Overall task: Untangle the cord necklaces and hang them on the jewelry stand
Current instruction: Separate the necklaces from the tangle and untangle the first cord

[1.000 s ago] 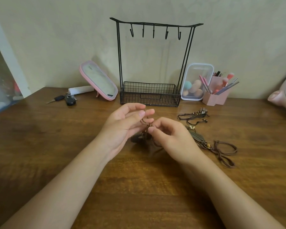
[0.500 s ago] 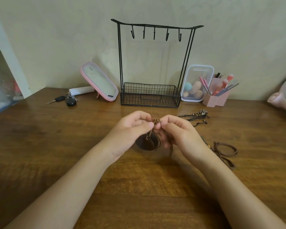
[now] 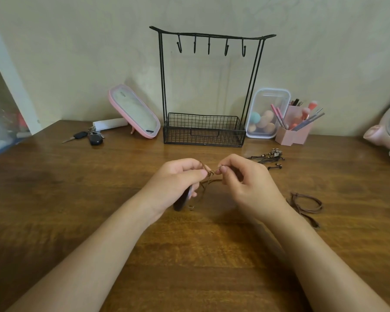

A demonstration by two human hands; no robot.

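Hands first: left hand (image 3: pixel 178 179) & right hand (image 3: pixel 241 181) each pinch tan cord necklace (image 3: pixel 209 173) at its knot, prob. to pick it loose. Brown cord (image 3: pixel 306 202) lies right; jewelry stand (image 3: pixel 208 91) w/ bare hooks behind.

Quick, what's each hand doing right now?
Left hand: pinching the cord at its knot.
Right hand: pinching the same cord.

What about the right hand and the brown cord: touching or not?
Touching. The head view shows the right hand pinching the brown cord at its knot with thumb and forefinger.
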